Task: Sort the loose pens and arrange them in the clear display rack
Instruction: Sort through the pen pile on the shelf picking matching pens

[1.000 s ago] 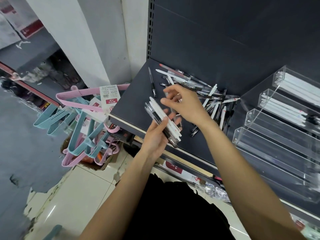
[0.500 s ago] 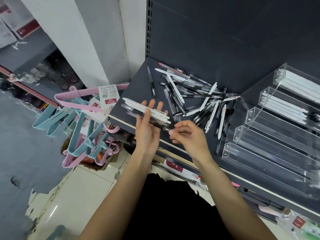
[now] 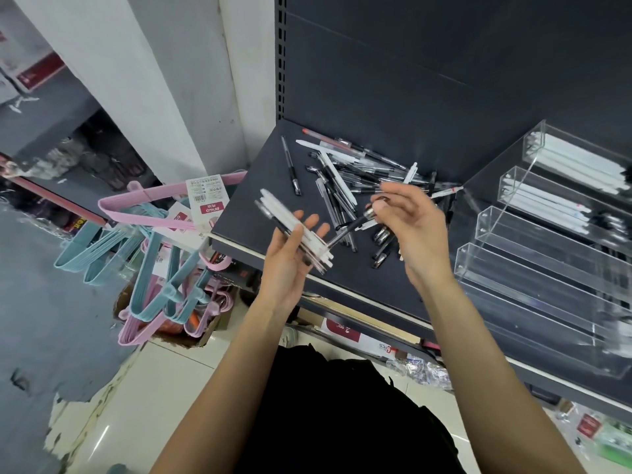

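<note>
One black pen [image 3: 352,224] in right hand [image 3: 415,227]

Rack [image 3: 533,268] clear glossy plastic; shelf [image 3: 260,206] matt dark; pens [image 3: 345,179] smooth plastic; floor tiles [image 3: 143,398] glossy.

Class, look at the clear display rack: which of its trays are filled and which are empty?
Partly filled. The display rack has white pens in its two upper trays; the lower trays show only clear plastic.
</note>
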